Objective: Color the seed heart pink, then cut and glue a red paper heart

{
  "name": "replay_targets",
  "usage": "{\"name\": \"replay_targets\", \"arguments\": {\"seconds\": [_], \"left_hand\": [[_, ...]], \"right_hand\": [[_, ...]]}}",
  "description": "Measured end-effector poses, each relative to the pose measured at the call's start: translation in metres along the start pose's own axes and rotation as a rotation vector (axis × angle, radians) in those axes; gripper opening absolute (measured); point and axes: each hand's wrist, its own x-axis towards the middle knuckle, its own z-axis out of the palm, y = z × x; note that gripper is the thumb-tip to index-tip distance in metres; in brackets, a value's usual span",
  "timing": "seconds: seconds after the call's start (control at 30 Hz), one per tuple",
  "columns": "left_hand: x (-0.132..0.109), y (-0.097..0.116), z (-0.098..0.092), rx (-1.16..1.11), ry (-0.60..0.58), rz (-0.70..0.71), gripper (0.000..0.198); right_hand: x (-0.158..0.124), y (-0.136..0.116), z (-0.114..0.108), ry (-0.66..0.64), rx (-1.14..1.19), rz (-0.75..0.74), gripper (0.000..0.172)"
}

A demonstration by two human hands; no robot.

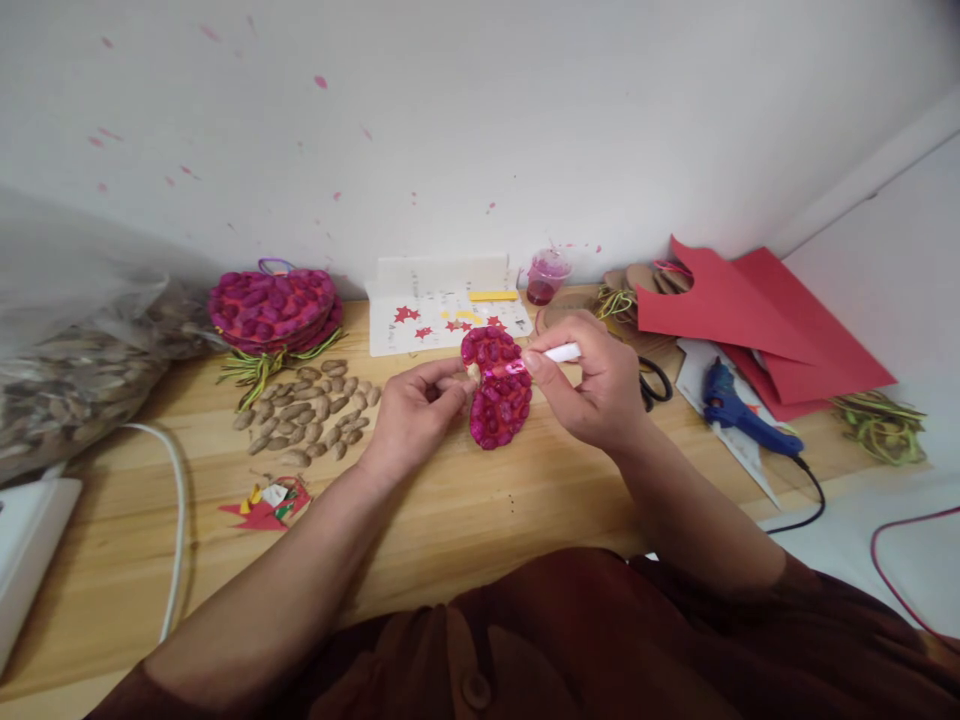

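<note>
A peanut-shaped craft piece (501, 408) covered in magenta-painted shells is upright over the table in front of me. My left hand (412, 412) is closed at its left edge, thumb and fingers pinched there by a pale unpainted spot. From the other side, my right hand (592, 385) grips a white-handled paintbrush (562, 352); its wet, shiny pink end touches the narrow middle of the piece. Behind stands a clear cup (547, 277) with magenta paint. Loose unpainted peanuts (307, 408) lie left of my left hand.
Finished-looking magenta pieces (274, 310) are stacked at the left, near a bag of peanuts (75, 370). A white sheet (382, 320) bears red paper stars. On the right lie red paper (750, 310), a blue glue gun (742, 410), scissors (657, 382) and green raffia (881, 425).
</note>
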Motion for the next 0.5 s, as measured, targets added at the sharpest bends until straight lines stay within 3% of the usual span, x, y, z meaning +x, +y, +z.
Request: {"name": "replay_targets", "arguments": {"seconds": [0.13, 0.33, 0.5], "left_hand": [[0.0007, -0.0021, -0.0012, -0.027, -0.012, -0.012, 0.042], [0.0010, -0.0047, -0.0022, -0.070, -0.013, -0.047, 0.045], [0.0013, -0.0058, -0.0024, -0.068, -0.021, -0.040, 0.043]], "right_hand": [[0.0000, -0.0024, 0.0009, -0.053, -0.017, -0.031, 0.008], [-0.0004, -0.0019, 0.0005, 0.004, -0.041, -0.043, 0.005], [-0.0010, 0.0016, 0.0018, -0.035, -0.026, -0.042, 0.006]]}}
